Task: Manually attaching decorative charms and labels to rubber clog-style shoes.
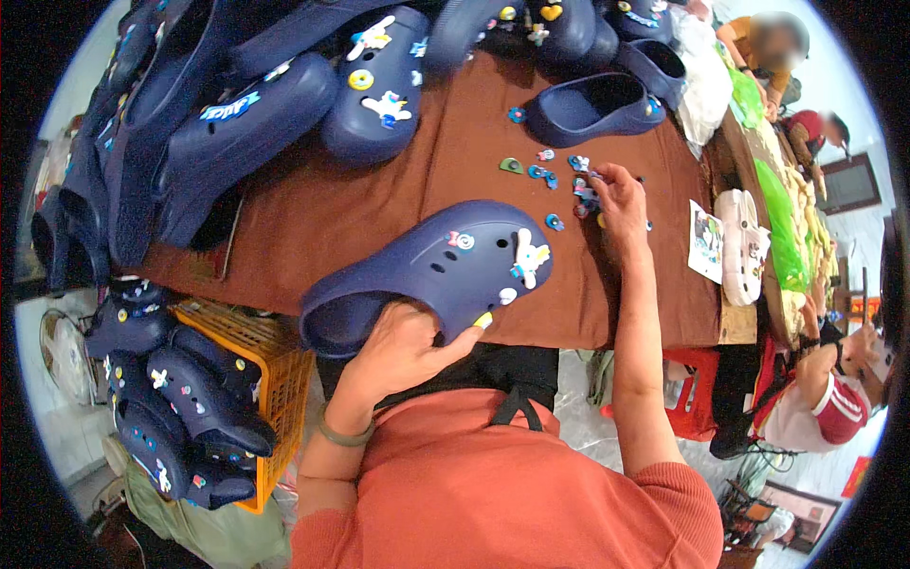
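The left hand point(403, 351) grips the heel end of a navy clog point(431, 275), fingers curled under the rim and the thumb lying along its side, so it is closed on the shoe. The clog lies at the near edge of the counter point(313, 218), toe pointing away to the right, heel hanging just over the edge. On its upper sit several small charms: a white cartoon figure point(529, 258) near the toe, a small round one point(462, 241) beside the holes, and a pale one lower on the side. A green band circles the left wrist.

The right hand point(621, 199) reaches out across the counter with its fingers narrowed down onto a scatter of loose charms point(569, 175), mostly blue with a green one among them; whether it has one pinched cannot be told, since the fingertips hide it.

Beyond the charms lies a bare navy clog point(597, 104) with its opening toward the camera. A heap of decorated navy clogs point(246, 104) fills the far and left side of the counter. Left of the person, below the counter's edge, an orange crate point(284, 379) stands with more navy clogs piled against it. To the right lie a printed card point(706, 242) and a pale pink clog point(741, 242), and farther on other people sit at work along a second surface strewn with green bags point(782, 218)
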Available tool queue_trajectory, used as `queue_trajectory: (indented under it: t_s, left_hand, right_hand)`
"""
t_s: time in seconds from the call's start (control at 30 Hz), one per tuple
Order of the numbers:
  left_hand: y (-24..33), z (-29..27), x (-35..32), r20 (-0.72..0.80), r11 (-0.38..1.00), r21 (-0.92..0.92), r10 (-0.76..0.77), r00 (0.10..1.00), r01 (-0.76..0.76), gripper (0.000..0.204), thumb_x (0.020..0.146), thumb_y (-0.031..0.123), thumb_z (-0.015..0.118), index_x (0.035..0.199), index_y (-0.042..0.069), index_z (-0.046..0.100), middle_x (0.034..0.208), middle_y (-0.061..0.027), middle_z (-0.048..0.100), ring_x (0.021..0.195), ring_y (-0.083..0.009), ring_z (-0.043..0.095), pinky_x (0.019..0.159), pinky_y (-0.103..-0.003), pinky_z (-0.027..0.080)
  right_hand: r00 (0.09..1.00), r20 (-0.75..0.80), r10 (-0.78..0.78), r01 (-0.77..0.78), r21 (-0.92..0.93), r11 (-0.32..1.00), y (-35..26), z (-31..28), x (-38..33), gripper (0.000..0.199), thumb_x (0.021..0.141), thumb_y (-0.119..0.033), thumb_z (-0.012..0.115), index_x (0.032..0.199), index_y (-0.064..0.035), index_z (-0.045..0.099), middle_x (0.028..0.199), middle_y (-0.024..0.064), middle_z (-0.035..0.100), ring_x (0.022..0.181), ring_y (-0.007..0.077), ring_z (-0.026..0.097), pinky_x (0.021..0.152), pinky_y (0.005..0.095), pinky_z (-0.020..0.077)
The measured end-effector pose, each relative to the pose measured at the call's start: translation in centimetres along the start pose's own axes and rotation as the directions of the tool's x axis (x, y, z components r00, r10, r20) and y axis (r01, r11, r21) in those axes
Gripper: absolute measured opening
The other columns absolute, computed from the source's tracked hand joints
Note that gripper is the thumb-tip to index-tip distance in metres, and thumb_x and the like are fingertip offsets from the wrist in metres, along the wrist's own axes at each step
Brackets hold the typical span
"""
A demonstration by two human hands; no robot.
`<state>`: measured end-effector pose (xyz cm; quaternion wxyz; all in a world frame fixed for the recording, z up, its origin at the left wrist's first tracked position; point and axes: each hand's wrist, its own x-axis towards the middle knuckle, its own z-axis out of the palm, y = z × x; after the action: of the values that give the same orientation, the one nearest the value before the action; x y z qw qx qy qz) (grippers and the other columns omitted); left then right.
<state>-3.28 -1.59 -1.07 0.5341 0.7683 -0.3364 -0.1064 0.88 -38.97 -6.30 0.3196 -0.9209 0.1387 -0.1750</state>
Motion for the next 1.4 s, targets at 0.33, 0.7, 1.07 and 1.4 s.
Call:
queue_trajectory:
  t_s: [0.33,0.7,1.07,1.4]
  left_hand:
    - [-0.8,-0.1,-0.1,-0.010,0.997,-0.002,0.074,0.997,-0.074,0.036,0.086,0.030,0.062,0.098,-0.005,0.063,0.089,-0.0270,0.062,0.084,-0.0430,0.059,0.077,-0.045,0.047]
    - [-1.1,0.1,-0.5,-0.058,0.986,-0.002,0.166,0.984,-0.166,0.031,0.082,0.026,0.066,0.094,-0.002,0.062,0.093,-0.0228,0.062,0.087,-0.0400,0.058,0.079,-0.045,0.046]
    - [-1.3,-0.4,-0.6,0.014,0.992,0.028,0.125,0.992,-0.126,0.029,0.079,0.024,0.068,0.079,-0.004,0.060,0.080,-0.0233,0.061,0.075,-0.0408,0.059,0.068,-0.047,0.047]
    - [-1.6,0.3,-0.4,-0.095,0.963,0.052,0.268,0.959,-0.264,0.028,0.079,0.023,0.067,0.080,-0.003,0.062,0.076,-0.0231,0.061,0.074,-0.0408,0.060,0.067,-0.047,0.048]
  right_hand:
    - [0.988,-0.034,-0.153,0.154,0.378,0.913,-11.0,-0.5,-3.9,0.016,0.081,0.002,0.065,0.097,0.0001,0.067,0.096,0.0040,0.066,0.092,0.0138,0.060,0.086,0.0276,0.0453]
    - [0.607,-0.016,-0.795,0.782,0.193,0.593,-20.3,2.6,-8.7,0.026,0.066,-0.002,0.077,0.090,-0.0065,0.069,0.087,0.0056,0.065,0.083,0.0214,0.063,0.091,0.0459,0.0458]
    - [0.655,0.186,-0.732,0.742,0.025,0.670,-20.9,2.1,-10.1,0.030,0.071,-0.008,0.072,0.101,-0.0087,0.069,0.100,0.0038,0.062,0.097,0.0242,0.055,0.102,0.0525,0.0307]
    - [0.598,0.326,-0.732,0.758,0.068,0.649,-21.2,1.6,-9.7,0.027,0.080,-0.009,0.060,0.106,-0.0089,0.069,0.104,0.0040,0.062,0.100,0.0246,0.053,0.108,0.0528,0.0199]
